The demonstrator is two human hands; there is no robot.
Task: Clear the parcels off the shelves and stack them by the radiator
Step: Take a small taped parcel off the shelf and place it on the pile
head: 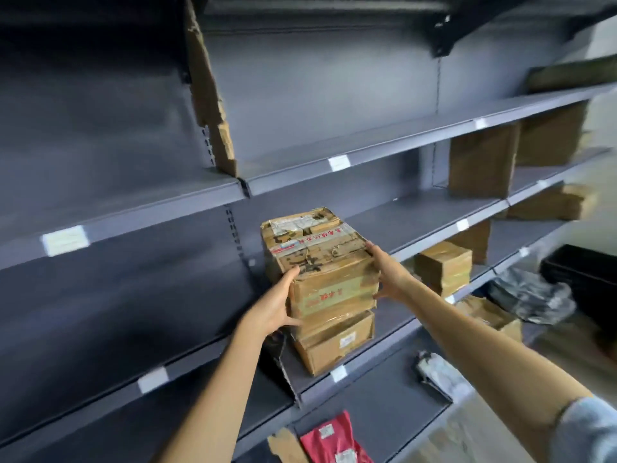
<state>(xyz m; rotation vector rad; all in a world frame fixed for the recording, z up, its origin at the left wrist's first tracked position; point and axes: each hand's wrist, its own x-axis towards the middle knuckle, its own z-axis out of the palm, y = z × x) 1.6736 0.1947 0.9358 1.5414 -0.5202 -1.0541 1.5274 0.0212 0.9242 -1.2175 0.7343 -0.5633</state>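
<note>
A worn brown cardboard parcel with red print and torn tape [317, 259] is gripped from both sides: the left hand [278, 304] is pressed to its left face, thumb on the top edge, and the right hand [389, 275] is clasped round its right corner. It is stacked on a flatter brown cardboard box [335, 344] on the grey metal shelf [384, 349]. More brown parcels [442, 270] are seen on shelves to the right. A red plastic mailer [330, 441] is lying on the lowest shelf.
</note>
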